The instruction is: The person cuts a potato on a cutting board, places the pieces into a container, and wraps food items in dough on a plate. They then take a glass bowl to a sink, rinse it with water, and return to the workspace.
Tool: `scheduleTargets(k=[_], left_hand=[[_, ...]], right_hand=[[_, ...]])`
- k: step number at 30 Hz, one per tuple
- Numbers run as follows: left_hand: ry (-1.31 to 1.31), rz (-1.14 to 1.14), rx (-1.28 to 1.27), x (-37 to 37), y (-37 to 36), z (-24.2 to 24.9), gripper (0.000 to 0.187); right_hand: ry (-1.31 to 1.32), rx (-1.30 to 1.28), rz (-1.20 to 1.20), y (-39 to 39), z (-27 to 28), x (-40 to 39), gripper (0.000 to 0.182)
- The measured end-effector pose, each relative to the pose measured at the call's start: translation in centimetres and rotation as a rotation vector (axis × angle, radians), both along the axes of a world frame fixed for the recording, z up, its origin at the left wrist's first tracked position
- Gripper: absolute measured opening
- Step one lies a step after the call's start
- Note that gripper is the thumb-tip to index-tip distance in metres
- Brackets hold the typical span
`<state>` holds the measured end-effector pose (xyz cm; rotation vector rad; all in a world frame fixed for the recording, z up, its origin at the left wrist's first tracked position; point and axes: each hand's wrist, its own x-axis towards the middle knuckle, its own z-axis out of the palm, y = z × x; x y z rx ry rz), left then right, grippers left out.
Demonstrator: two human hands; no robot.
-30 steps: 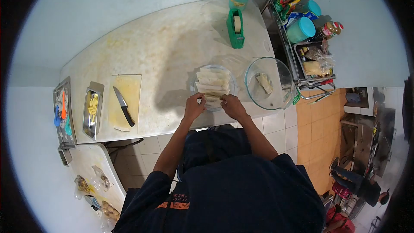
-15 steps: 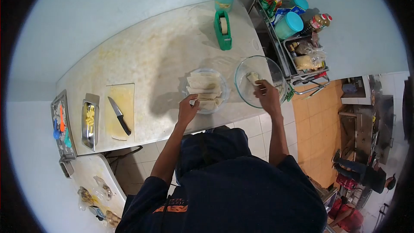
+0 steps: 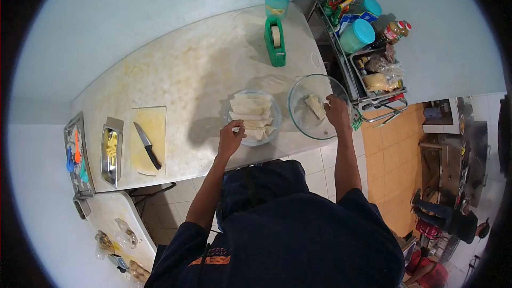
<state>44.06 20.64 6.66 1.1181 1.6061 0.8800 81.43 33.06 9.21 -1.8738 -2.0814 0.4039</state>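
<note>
A plate (image 3: 278,116) holds several pale rolled wrappers (image 3: 250,108), laid side by side. My left hand (image 3: 231,138) is at the plate's left edge, fingers curled but apart around the ends of the lower rolls, gripping none visibly. To the right, a clear glass bowl (image 3: 294,118) contains a filled roll (image 3: 315,106). My right hand (image 3: 337,113) reaches over the bowl's right side, just right of that roll; its fingers look loosely apart with nothing between them.
A knife (image 3: 147,145) lies on a yellow cutting board (image 3: 140,154), beside a metal tray (image 3: 110,173) of yellow strips. A green tape dispenser (image 3: 275,48) and a teal-lidded jar (image 3: 277,0) stand behind. A loaded cart (image 3: 346,66) adjoins the table's right end. Other people are at lower right.
The roll at my right fingers now lies free in the glass bowl. My right hand has shifted slightly right, off it. My left hand stays by the plate; the view has tilted slightly.
</note>
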Motion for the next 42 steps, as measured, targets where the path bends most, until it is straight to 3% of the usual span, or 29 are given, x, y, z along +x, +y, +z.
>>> scheduleTargets(k=[11, 14, 17, 20, 26, 29, 32, 35, 41, 42], left_hand=[[-0.037, 0.044, 0.006, 0.1, 0.8, 0.1, 0.028], [-0.05, 0.057, -0.019, 0.3, 0.9, 0.6, 0.028], [-0.06, 0.062, -0.015, 0.3, 1.1, 0.3, 0.029], [-0.046, 0.021, -0.004, 0.3, 1.2, -0.7, 0.03], [-0.012, 0.001, 0.025, 0.4, 1.5, -0.7, 0.03], [-0.009, 0.018, -0.007, 0.3, 1.4, -0.2, 0.031], [-0.056, 0.053, -0.027, 0.3, 1.4, 0.0, 0.03], [-0.069, 0.05, -0.039, 0.3, 1.4, -0.4, 0.03], [-0.079, 0.001, -0.052, 0.8, 1.7, -0.2, 0.031], [-0.083, 0.001, -0.056, 0.7, 1.6, -0.3, 0.031]], right_hand=[[-0.084, -0.141, 0.165, 4.3, -7.2, 0.3, 0.03], [-0.022, -0.103, 0.167, 4.2, -5.1, -0.1, 0.03], [-0.147, -0.114, 0.209, 4.3, 0.5, -2.6, 0.032], [-0.269, 0.006, 0.395, 5.2, -1.6, -2.0, 0.023], [-0.387, -0.105, 0.374, 5.8, -2.5, -2.7, 0.025], [-0.265, -0.195, 0.403, 5.8, -1.8, -2.3, 0.032], [-0.247, -0.102, 0.559, 5.2, -2.3, -0.2, 0.034], [-0.252, -0.199, 0.638, 5.3, -2.8, 2.2, 0.03], [-0.292, -0.272, 0.687, 2.0, -3.2, 0.6, 0.023], [-0.196, -0.356, 0.585, 1.4, -3.8, 0.0, 0.027]])
